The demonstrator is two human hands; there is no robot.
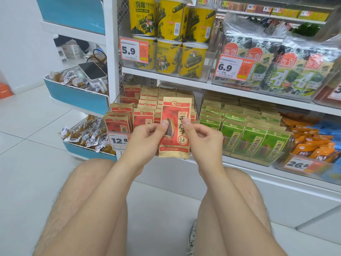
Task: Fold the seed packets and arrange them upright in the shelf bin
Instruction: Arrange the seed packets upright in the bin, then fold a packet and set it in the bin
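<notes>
Step in hand: the fold, not yet made. I hold one red seed packet (175,126) flat and upright, just before the shelf bin (115,145). Left hand (145,137) and right hand (204,137) each pinch a side edge, fingers curled. Next, I judge: crease it, then slot it upright among the stocked packets (142,117). Setting: white shop shelf (166,71), green packets (254,139), tiled floor (36,126).

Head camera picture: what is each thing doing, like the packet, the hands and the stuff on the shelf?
Held red packet: upright, flat, not yet folded, pinched at both sides.
Left hand: pinches the packet's left edge.
Right hand: pinches the packet's right edge.
Red packets in bin: standing upright in rows.
Green packets: standing upright in the next bin.
Yellow tubs: stacked two high.
</notes>
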